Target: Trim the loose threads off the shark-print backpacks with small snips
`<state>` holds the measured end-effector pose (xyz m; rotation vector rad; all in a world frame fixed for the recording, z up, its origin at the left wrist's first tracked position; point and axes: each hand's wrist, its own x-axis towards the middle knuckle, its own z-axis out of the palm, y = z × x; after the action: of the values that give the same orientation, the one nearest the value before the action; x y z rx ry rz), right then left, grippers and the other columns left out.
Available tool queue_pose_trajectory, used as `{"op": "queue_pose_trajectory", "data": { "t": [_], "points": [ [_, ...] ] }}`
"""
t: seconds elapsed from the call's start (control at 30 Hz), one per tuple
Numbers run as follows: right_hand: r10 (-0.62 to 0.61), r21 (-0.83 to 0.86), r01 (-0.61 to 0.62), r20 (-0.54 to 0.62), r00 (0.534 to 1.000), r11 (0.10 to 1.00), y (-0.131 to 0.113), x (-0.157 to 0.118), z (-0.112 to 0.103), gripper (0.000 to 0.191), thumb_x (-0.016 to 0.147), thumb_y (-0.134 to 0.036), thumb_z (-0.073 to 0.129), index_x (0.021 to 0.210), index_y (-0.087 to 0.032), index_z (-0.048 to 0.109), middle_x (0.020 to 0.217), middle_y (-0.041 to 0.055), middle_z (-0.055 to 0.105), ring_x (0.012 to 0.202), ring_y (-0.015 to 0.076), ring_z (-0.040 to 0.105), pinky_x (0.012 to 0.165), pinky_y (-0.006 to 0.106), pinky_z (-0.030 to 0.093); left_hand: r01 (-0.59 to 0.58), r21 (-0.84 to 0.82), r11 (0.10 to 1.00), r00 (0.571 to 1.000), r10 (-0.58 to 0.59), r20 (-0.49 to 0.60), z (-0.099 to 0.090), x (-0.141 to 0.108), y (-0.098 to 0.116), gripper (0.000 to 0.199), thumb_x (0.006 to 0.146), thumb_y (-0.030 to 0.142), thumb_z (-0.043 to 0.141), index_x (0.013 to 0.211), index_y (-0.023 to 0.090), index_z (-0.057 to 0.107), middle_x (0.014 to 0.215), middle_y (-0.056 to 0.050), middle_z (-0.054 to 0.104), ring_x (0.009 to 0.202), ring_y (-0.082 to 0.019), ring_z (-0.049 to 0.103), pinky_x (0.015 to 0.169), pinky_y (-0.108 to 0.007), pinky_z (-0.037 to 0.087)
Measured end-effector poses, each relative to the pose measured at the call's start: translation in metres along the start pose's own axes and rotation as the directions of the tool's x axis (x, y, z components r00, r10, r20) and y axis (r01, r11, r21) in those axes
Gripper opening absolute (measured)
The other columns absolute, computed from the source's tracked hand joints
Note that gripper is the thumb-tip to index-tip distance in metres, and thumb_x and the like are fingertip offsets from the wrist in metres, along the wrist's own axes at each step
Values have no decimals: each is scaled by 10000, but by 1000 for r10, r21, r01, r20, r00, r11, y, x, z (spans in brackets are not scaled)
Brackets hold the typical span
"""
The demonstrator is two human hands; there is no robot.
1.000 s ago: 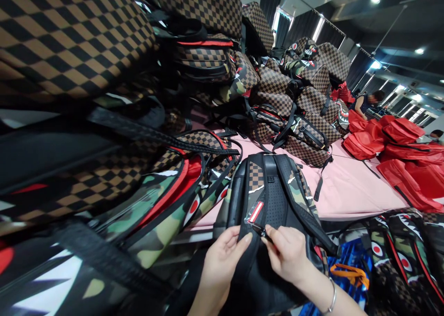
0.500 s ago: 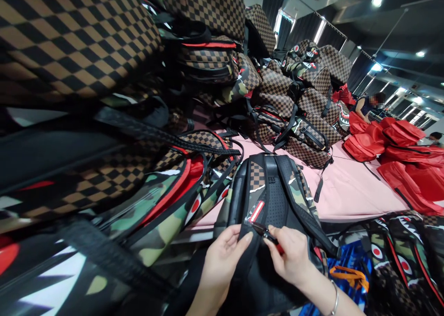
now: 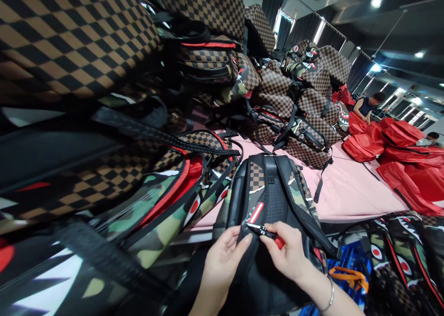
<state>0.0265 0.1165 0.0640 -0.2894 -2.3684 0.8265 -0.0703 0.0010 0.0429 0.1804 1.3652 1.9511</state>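
Backpack (image 3: 276, 207) lies beneath the left hand (image 3: 224, 255), which pinches its strap (image 3: 257, 182) between nearly closed fingers, and the right hand (image 3: 288, 247), its fingers curled around a red-handled tool (image 3: 262, 231).

Looks like a bag workshop in a big hall. Checkered backpacks (image 3: 275, 82) in bulk heaps on and left of pink-covered desk (image 3: 357, 189); red bags (image 3: 402, 131) piled on desk's right part; camouflage bags (image 3: 385, 242) packed together below desk's right edge. Black-backed backpack (image 3: 275, 205) at desk's near edge, small red-handled tool (image 3: 262, 231) held over it. Person (image 3: 362, 108) past desk's far end. Beyond desk, curtains (image 3: 302, 25) along long window wall, plus ceiling lights (image 3: 375, 2).
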Motion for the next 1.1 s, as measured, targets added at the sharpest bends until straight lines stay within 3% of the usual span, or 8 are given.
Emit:
{"op": "queue_pose_trajectory", "data": {
  "t": [0.13,0.27,0.4,0.5,0.6,0.73,0.93,1.1],
  "points": [
    [361,305,-342,-5,933,889,15,7,-1,159,784,-317,582,849,-173,575,696,-2,594,611,117,533,562,219,418,21,-80,997,1000,-23,-21,-5,8,0,489,582,347,747,1006,158,592,1082,-107,657,1053,-259,577,888,-334,462],
    [501,474,-437,-10,865,764,30,12,3,212,763,-367,595,822,-168,551,665,-25,539,594,100,486,572,213,385,68,-86,994,996,-72,-44,-4,25,4,546,581,392,740,1037,145,570,1127,-127,630,1065,-266,569,890,-339,458],
    [467,485,-397,-27,884,779,35,9,9,194,753,-350,605,784,-166,550,699,-15,546,654,113,501,630,229,393,42,15,999,999,-43,22,-1,43,13,588,591,367,728,1100,156,522,1116,-127,628,1018,-254,594,868,-354,466],
    [449,446,-385,-45,892,808,36,7,12,174,757,-334,597,762,-165,554,720,-11,555,673,118,508,644,233,399,-166,201,966,986,160,43,-6,55,17,546,616,347,693,1120,212,532,1117,-85,623,1043,-240,574,894,-372,445],
    [463,397,-409,-45,885,822,38,6,15,169,762,-334,589,760,-168,561,729,-7,570,663,118,510,632,233,399,-376,503,778,922,368,120,-14,66,17,268,618,345,658,855,220,668,1049,-63,638,1095,-258,522,963,-385,376],
    [479,338,-448,-9,878,828,41,6,22,159,751,-335,595,760,-178,567,694,-11,574,615,116,505,593,230,392,-387,708,590,899,413,148,-18,75,17,123,644,322,592,636,222,663,927,-64,656,1067,-274,516,933,-377,380],
    [416,265,-426,97,904,865,45,18,19,155,739,-329,606,745,-179,565,679,-18,577,592,107,490,585,224,388,-356,658,663,928,335,165,-15,80,10,213,689,367,514,653,186,621,740,-50,642,781,-231,586,716,-325,444],
    [262,124,-327,369,892,937,54,52,-7,176,737,-337,624,747,-165,587,664,-32,573,572,90,472,568,201,371,-286,603,744,957,252,144,-15,79,14,155,623,319,564,625,180,633,680,-29,652,671,-191,578,645,-279,426]
  ]
}}
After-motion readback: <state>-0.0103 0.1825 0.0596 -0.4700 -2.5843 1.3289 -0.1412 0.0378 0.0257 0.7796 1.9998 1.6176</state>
